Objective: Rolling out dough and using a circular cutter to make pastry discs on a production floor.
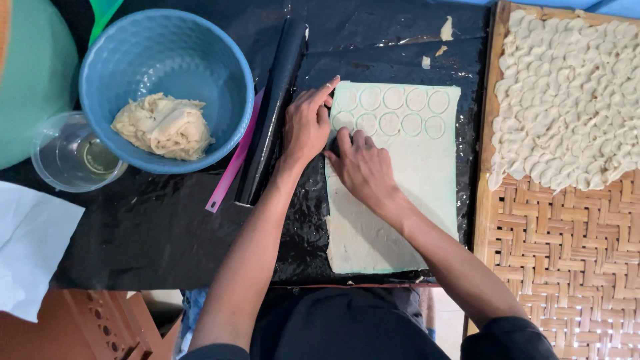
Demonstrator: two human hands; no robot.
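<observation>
A flat rolled sheet of pale dough lies on a black plastic-covered surface. Two rows of cut circles mark its far end. My left hand rests on the sheet's far left corner, fingers spread and pressing it down. My right hand presses down on the left part of the sheet just below the circles, fingers curled over something I cannot make out.
A black rolling pin and a pink strip lie left of the sheet. A blue bowl holds a dough lump; beside it stands a clear cup. A woven tray at right carries many shaped dough pieces.
</observation>
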